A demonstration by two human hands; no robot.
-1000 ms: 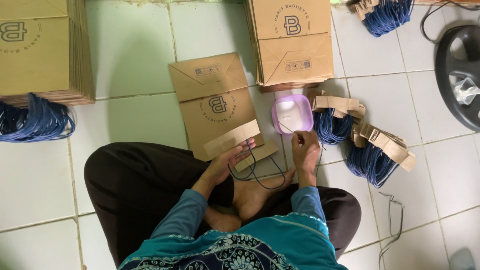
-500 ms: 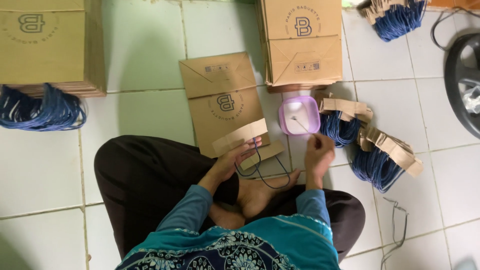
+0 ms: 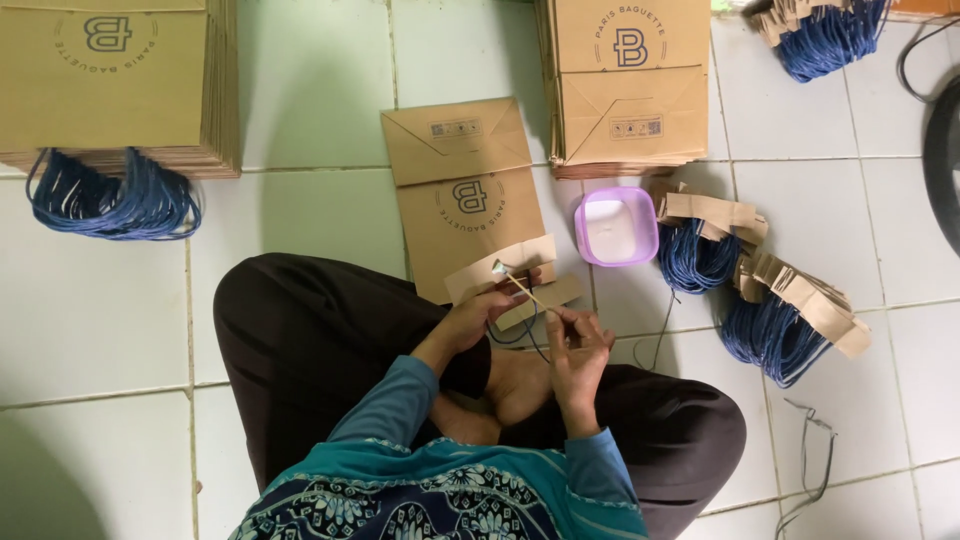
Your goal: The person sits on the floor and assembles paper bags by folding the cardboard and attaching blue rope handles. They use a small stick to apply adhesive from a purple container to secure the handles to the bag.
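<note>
I sit cross-legged on a tiled floor. My left hand presses a brown paper strip with blue cord handles against the flat brown paper bag lying in front of me. My right hand holds a thin wooden stick whose tip rests on the strip near the left end. A small purple tub with white paste stands just right of the bag.
A stack of folded brown bags lies beyond the tub. Another stack with blue cord handles sits at far left. Bundles of blue-corded paper strips lie to the right, more at top right. A dark round object is at the right edge.
My right hand has drawn the stick back from the purple tub to the paper strip. The left hand has stayed on the strip.
</note>
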